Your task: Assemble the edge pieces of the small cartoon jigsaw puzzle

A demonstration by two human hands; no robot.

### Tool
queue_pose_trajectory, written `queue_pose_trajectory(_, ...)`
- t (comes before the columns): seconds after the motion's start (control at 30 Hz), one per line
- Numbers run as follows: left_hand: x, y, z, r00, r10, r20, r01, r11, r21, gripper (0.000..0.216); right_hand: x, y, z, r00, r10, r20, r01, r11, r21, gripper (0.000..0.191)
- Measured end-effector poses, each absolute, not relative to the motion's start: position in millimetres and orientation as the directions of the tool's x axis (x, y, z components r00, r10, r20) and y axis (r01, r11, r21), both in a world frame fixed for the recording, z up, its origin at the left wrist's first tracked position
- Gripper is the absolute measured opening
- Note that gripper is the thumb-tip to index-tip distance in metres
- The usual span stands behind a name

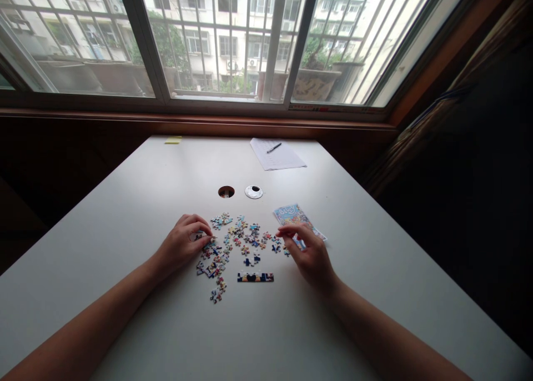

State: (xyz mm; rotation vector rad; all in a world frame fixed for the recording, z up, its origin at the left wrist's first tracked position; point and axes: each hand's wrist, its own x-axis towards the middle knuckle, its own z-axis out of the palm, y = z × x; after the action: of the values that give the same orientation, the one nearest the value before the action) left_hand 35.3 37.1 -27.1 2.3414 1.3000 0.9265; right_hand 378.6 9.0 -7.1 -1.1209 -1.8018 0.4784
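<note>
Several small colourful jigsaw pieces (241,239) lie scattered on a white table (137,203). A short joined strip of pieces (255,277) lies nearer me. My left hand (185,242) rests at the left edge of the scatter, its fingers curled with the tips pinched on a jigsaw piece. My right hand (306,250) sits at the right edge, fingers bent and thumb and forefinger pinched over the pieces. What they pinch is too small to make out. A printed puzzle picture card (291,215) lies just behind my right hand.
A round cable hole (226,191) and its loose white cap (254,191) lie beyond the pieces. Farther back are a sheet of paper (280,155) with a pen (273,148) and a yellow sticky note (173,140). A barred window runs behind the table.
</note>
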Motion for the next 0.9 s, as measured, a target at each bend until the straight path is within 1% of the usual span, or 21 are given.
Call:
queue_pose_trajectory(0.13,35.4,37.1,-24.5,0.417,0.790,0.449,0.604,-0.611,0.513,0.008,380.2,9.9,-7.3,-0.120,0.849,0.514,0.494,0.500,-0.711,0.015)
queue_pose_trajectory(0.23,37.4,35.8,-22.1,0.461,0.726,0.511,0.574,-0.682,0.453,0.007,380.2,10.6,-7.8,-0.101,0.850,0.516,0.489,0.494,-0.719,0.014)
queue_pose_trajectory(0.33,41.9,31.3,-20.5,0.521,0.660,0.541,0.539,-0.746,0.390,0.005,379.6,10.3,-7.5,-0.096,0.855,0.509,0.483,0.487,-0.728,0.014)
queue_pose_trajectory(0.4,45.8,26.3,-19.1,0.563,0.641,0.521,0.529,-0.765,0.368,0.005,379.3,9.8,-6.6,-0.094,0.860,0.502,0.481,0.480,-0.734,0.015)
queue_pose_trajectory(0.57,53.9,14.9,-12.4,0.658,0.639,0.399,0.529,-0.769,0.359,0.011,379.4,10.6,-5.8,-0.097,0.861,0.499,0.477,0.480,-0.736,0.016)
queue_pose_trajectory(0.73,56.2,13.7,-7.5,0.706,0.597,0.381,0.485,-0.799,0.355,0.012,380.9,12.0,-7.7,-0.118,0.861,0.495,0.507,0.481,-0.715,0.017)
queue_pose_trajectory(0.9,56.7,13.4,-5.4,0.708,0.595,0.380,0.475,-0.799,0.368,0.011,381.4,11.8,-6.5,-0.143,0.849,0.509,0.545,0.497,-0.676,0.017)
